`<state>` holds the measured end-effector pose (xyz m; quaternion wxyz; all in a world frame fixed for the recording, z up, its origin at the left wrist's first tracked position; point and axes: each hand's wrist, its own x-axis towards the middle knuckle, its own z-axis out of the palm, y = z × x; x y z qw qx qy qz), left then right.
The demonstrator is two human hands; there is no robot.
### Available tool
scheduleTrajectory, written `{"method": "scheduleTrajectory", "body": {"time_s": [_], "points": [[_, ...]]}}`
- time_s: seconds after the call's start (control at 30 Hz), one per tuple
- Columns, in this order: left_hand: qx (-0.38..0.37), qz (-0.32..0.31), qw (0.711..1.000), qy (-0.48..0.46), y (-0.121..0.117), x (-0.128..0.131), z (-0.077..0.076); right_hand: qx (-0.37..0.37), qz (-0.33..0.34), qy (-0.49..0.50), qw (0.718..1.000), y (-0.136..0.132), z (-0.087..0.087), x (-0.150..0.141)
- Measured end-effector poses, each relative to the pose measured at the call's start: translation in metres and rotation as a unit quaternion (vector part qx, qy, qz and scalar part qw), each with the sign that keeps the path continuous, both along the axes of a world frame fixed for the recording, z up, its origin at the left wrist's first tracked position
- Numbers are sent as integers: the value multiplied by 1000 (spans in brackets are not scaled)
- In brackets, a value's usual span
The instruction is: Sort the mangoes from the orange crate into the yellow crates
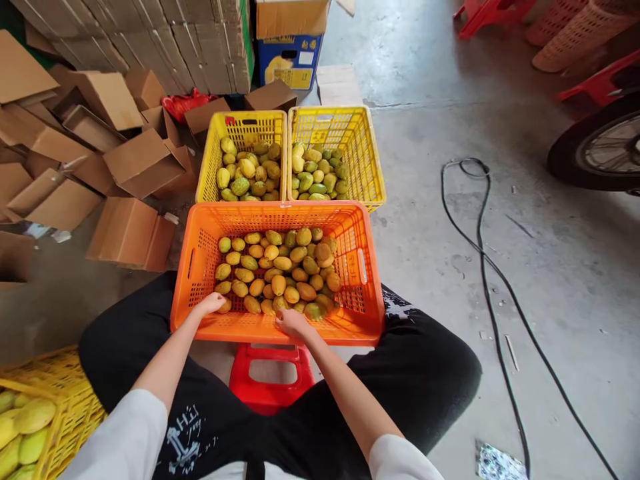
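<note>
Many small oval yellow-green mangoes lie in rough rows in an orange plastic crate in front of me. At the crate's near left, my left hand has its fingers closed around a mango. My right hand reaches over the near wall, fingers curled together beside the nearest row of fruit. What those fingers hold, if anything, is hidden by the hand. Under the crate's near edge shows a red plastic stool, between my knees.
Two yellow crates of mangoes adjoin the orange crate's far side. Another yellow crate of larger mangoes stands at lower left. Loose cardboard boxes crowd the left. A black cable and a motorcycle wheel are at right.
</note>
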<state>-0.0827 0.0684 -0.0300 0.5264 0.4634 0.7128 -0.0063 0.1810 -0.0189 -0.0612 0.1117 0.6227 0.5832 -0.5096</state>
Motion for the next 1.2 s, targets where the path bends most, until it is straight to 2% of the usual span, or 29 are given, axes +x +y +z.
{"method": "scheduleTrajectory", "body": {"time_s": [0.07,0.17,0.3,0.37,0.43,0.53,0.63,0.73,0.9,1.0,1.1,1.2], "points": [[5,-16,999,28,17,-9,-9,-1,9,3,1000,5,-3,3],[25,-39,997,64,72,-8,-28,3,8,19,1000,29,-12,6],[68,-54,991,101,145,13,-69,29,-29,11,999,88,-24,6],[80,-68,988,113,168,23,-91,42,-36,-10,998,118,-32,6],[100,-121,978,135,181,28,-111,70,-29,-22,997,143,-41,9],[102,-212,958,165,188,26,-136,148,-10,-25,989,168,-60,22],[101,-270,942,173,191,23,-154,235,-11,5,972,186,-82,42],[114,-296,926,203,191,29,-164,278,-63,54,957,203,-107,57],[102,-251,934,234,178,48,-169,264,-140,82,951,224,-149,51],[106,-174,957,205,162,51,-166,254,-226,72,938,233,-166,38],[111,-102,975,165,147,46,-160,250,-267,99,926,235,-172,33],[139,-63,978,140,135,43,-149,257,-251,129,924,228,-166,39]]}}
